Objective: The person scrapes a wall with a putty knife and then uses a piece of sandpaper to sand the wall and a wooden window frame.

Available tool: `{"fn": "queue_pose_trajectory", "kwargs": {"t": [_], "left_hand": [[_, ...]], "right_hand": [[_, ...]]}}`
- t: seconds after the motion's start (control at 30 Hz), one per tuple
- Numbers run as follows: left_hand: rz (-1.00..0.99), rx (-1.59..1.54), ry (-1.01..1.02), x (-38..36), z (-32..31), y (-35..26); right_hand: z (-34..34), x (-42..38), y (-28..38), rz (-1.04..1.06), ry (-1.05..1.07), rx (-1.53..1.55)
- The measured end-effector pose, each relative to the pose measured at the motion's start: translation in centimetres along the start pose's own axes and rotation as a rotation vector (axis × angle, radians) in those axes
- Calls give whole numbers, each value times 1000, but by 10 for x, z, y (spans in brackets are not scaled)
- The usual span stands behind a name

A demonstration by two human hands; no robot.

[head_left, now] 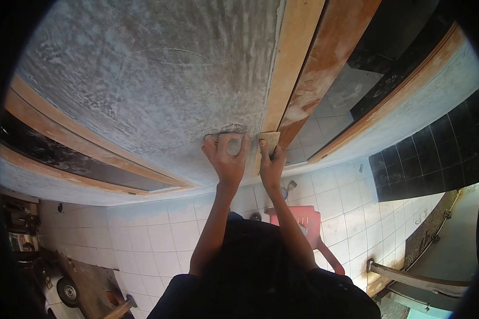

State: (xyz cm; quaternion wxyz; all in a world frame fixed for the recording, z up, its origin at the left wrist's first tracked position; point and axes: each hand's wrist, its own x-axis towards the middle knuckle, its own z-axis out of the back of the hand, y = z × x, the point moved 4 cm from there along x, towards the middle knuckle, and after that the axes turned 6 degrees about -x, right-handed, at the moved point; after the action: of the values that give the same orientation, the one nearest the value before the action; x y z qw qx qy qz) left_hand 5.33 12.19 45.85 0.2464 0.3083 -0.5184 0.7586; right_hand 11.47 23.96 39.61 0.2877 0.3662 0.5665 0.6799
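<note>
My right hand pinches a small, beige, flat rectangular piece that looks like folded sandpaper. The thumb lies on its near face, and the piece is up against the pale wooden door frame where it meets the wall. To the left, my left hand has its curved fingertips on the grey, patchily plastered wall, with a gap between thumb and fingers and nothing seen in it. A dark shadow edges those fingertips.
Right of the frame stands a reddish-brown wooden door panel beside dark glass. A wood-framed window is at left. Below, a red plastic chair stands on white floor tiles, close to a putty knife-like tool. A parked vehicle shows lower left.
</note>
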Motion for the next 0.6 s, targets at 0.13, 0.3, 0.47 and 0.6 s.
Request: {"fn": "queue_pose_trajectory", "kwargs": {"t": [0.13,0.3,0.47,0.6], "left_hand": [[5,-52,28,2,7,3],[25,-114,36,3,7,2],[73,-198,48,7,17,5],[168,-252,71,8,25,10]], "right_hand": [[-1,9,35,47,63,-69],[-1,10,87,75,98,-134],[-7,7,70,61,74,-105],[-5,6,96,19,97,-127]]}}
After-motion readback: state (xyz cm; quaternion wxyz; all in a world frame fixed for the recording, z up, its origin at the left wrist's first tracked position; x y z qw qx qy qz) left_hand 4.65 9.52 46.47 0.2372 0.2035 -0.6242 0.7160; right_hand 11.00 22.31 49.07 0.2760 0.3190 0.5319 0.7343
